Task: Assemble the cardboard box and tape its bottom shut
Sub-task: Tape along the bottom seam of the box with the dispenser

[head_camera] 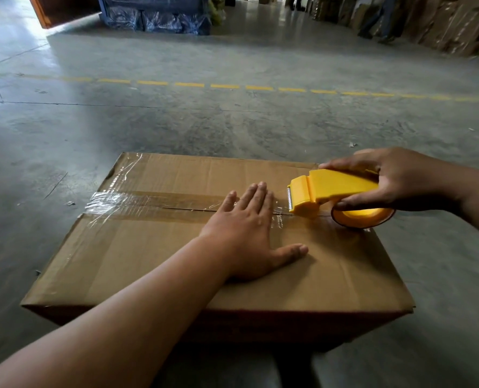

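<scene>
A brown cardboard box (148, 261) lies on the concrete floor with its closed flaps facing up. Clear tape (148, 201) runs along the centre seam from the left edge toward the middle. My left hand (249, 233) rests flat on the box, fingers spread, its fingertips on the tape at the seam. My right hand (406, 180) grips a yellow tape dispenser (333, 196) at the box's right side, its toothed blade pointing left, just right of my left fingers. The dispenser's roll touches the box top.
Grey concrete floor (232, 121) surrounds the box, crossed by a dashed yellow line (224, 85). Blue wrapped bundles (160, 18) stand far back. Stacked cardboard (442, 23) lines the far right wall, with a person's legs (378, 21) beside it.
</scene>
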`<state>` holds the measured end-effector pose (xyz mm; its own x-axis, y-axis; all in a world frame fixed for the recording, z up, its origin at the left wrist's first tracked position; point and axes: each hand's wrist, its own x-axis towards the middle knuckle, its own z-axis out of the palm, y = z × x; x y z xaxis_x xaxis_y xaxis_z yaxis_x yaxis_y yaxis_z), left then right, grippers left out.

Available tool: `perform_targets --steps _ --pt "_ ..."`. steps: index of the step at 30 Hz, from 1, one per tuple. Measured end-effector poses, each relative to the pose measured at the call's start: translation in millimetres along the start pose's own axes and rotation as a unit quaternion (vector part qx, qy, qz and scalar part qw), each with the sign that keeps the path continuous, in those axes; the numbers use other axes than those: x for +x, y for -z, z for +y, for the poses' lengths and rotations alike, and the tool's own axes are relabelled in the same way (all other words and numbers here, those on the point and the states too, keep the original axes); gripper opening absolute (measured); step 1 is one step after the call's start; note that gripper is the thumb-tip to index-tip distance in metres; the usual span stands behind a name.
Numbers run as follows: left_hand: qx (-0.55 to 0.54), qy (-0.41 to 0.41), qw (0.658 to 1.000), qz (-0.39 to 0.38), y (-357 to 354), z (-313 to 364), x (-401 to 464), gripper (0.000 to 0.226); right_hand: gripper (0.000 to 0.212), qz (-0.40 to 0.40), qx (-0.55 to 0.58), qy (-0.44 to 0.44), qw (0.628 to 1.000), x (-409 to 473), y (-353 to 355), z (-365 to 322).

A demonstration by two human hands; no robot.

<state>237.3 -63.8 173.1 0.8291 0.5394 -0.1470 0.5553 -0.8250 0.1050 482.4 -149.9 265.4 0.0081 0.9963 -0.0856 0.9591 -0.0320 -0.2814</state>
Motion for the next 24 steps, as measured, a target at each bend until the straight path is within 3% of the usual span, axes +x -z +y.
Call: perform_targets --steps 12,19,24 --pt "0.005 0.016 1.000 -0.003 4.9 -9.8 -12.9 0.113 0.078 0.033 0.024 -0.025 0.999 -39.5 5.0 37.3" --pt "0.029 -0.008 1.000 0.005 7.8 22.9 7.2 0.111 0.068 0.039 0.021 -0.029 0.999 -46.3 11.0 46.8" --pt "0.013 -0.034 0.999 0.003 5.0 57.8 35.6 0.112 0.073 0.029 0.008 -0.026 0.999 -43.1 15.9 49.8"
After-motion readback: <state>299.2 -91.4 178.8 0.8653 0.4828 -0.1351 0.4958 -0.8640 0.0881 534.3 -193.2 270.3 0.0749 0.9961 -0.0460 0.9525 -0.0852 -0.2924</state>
